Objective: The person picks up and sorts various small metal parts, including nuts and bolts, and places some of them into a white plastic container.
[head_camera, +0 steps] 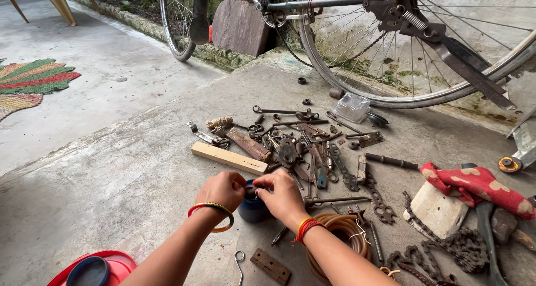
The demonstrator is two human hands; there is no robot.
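place: outdoor bike-repair spot | signs: bicycle (357,34), rusty tools (301,149) strewn on concrete floor (111,168)

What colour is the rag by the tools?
Red with pale spots, in the head view: rag.

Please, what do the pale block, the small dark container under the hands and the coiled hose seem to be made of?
The pale block looks like bare, unpainted wood: light tan, square-cut edges. The small dark container, touched by the left hand and the right hand, seems to be glossy dark blue plastic, though metal is possible. The coiled hose looks like tan rubber or soft plastic, dull in finish.
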